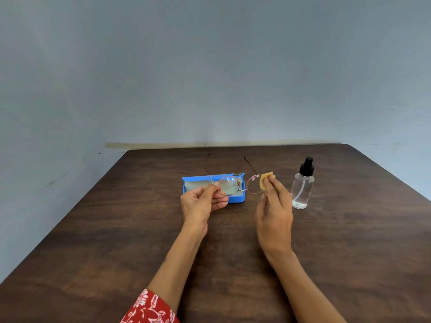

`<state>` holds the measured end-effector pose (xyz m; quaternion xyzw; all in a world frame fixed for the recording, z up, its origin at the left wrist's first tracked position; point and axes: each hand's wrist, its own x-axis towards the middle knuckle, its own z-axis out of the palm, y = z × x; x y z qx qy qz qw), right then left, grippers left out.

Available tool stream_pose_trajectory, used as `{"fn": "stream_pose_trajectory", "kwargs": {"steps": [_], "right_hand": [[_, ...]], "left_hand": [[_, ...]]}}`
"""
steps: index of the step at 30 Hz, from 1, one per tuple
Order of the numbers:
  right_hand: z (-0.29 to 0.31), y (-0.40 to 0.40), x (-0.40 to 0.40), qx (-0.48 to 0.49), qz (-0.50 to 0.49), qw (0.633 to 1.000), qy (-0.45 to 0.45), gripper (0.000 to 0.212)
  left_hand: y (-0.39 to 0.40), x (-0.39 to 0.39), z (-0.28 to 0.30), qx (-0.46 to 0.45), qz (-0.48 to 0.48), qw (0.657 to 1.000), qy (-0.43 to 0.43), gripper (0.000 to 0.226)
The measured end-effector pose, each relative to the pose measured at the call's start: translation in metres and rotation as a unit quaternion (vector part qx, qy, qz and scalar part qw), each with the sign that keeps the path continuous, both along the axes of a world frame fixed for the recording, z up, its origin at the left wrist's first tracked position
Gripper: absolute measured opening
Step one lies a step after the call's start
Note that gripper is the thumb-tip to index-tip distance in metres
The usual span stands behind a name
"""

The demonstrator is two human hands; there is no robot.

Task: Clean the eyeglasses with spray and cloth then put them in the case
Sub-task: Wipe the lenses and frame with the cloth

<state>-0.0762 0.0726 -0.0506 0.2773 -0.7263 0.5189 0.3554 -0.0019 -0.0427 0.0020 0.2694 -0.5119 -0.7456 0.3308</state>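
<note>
Left hand (202, 201) pinches eyeglasses (238, 186) above open case (190, 183); right hand (274, 206) pinches cloth (265, 180) beside spray bottle (302, 185).

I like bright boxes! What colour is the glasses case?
The case is bright blue with a pale lining, seen in the head view.

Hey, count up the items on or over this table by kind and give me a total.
Eyeglasses: 1
Cleaning cloth: 1
Spray bottle: 1
Blue case: 1
Total: 4
</note>
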Motion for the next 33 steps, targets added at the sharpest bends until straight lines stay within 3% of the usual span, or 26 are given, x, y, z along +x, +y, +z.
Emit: {"fn": "stream_pose_trajectory", "kwargs": {"steps": [5,13,18,23,29,33], "right_hand": [[-0.001,-0.009,0.012,0.065,0.05,0.993,0.081,0.039],[-0.001,-0.002,0.001,-0.014,0.006,1.0,-0.025,0.039],[0.0,-0.006,0.012,0.059,0.051,0.995,0.062,0.04],[-0.001,-0.001,0.0,-0.009,0.013,1.0,-0.02,0.038],[-0.001,-0.009,0.012,0.058,0.059,0.994,0.072,0.04],[-0.002,-0.006,0.003,0.006,0.035,0.999,0.007,0.038]], "left_hand": [[0.001,0.0,-0.001,-0.001,0.001,1.0,0.001,0.016],[0.003,0.0,0.0,-0.002,0.0,1.0,0.003,0.016],[0.002,0.001,0.0,-0.001,0.004,1.0,0.007,0.016],[0.001,0.001,0.0,-0.002,0.009,1.0,0.003,0.016],[0.004,0.0,-0.001,-0.005,0.0,1.0,0.007,0.017],[0.0,0.001,-0.001,-0.004,0.006,1.0,0.0,0.015]]}}
